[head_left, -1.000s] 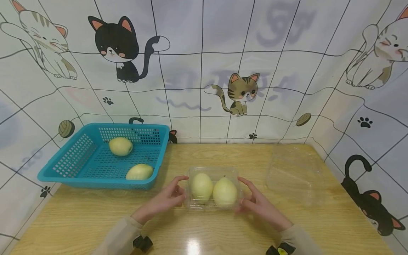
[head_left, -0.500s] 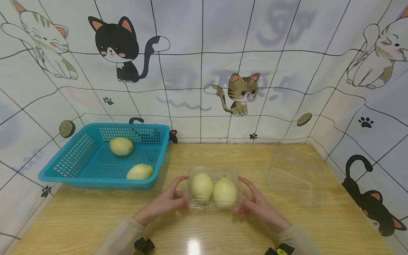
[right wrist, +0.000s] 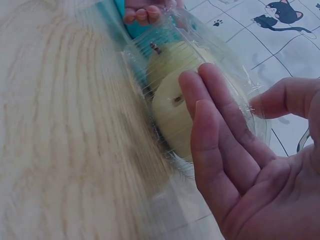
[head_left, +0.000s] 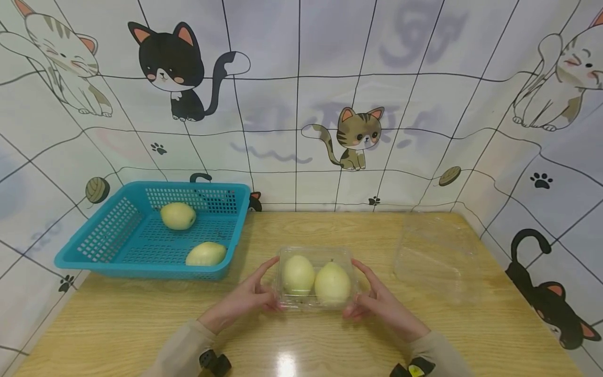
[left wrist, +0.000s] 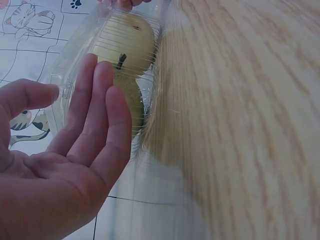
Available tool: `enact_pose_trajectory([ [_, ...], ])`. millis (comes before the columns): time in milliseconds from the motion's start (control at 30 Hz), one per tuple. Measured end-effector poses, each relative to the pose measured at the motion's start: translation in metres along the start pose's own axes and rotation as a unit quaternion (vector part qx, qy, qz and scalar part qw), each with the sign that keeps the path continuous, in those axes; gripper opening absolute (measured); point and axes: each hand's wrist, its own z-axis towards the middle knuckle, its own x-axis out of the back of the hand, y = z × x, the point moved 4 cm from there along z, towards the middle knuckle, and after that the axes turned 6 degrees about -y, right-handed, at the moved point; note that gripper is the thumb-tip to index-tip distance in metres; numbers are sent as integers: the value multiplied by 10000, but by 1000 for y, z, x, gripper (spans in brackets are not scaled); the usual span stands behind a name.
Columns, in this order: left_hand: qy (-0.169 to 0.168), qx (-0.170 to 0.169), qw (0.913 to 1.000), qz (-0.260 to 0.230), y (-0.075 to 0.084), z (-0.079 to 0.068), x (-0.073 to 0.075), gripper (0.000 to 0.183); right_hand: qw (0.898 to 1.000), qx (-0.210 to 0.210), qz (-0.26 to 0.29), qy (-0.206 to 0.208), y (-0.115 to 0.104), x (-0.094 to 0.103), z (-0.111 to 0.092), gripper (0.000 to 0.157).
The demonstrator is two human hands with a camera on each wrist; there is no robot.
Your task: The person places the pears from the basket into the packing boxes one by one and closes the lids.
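Note:
Two pale yellow-green pears (head_left: 333, 284) sit side by side in a clear plastic box (head_left: 316, 252) on the table. The box's top is closed over them. My left hand (head_left: 246, 298) is at its left side and my right hand (head_left: 387, 306) at its right, index fingertips by the far corners and thumbs by the near ones. In the left wrist view, the thumb is by the box's edge and several fairly straight fingers (left wrist: 117, 112) lie alongside its ribbed wall. The right wrist view shows the right thumb (right wrist: 280, 100) at the rim, fingers extended beside the wall.
A blue perforated basket (head_left: 162, 271) with two more pears (head_left: 178, 216) stands at the back left. Another clear plastic container (head_left: 435, 262) lies at the right. A cat-print sheet (head_left: 282, 104) covers the wall behind the wooden table (head_left: 330, 345).
My right hand's lower fingers have shifted inward toward the box's near corner. The left hand has edged slightly right. The box and pears stay in place.

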Motion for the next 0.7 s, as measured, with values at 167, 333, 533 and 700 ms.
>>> enact_pose_trajectory([
  [167,-69,127,9996,-246,-4,1,1,88,9998,-195,3,-74,-2,0,2,81],
  [333,-120,175,9990,-399,-5,2,-1,89,9990,-434,24,-117,-5,-1,2,83],
  [533,-146,230,9986,-453,-7,4,-4,89,9978,-588,211,-214,-7,-1,2,87],
  [700,-133,205,9987,-440,-8,6,-4,90,9961,-826,280,-95,-10,-1,1,89],
])
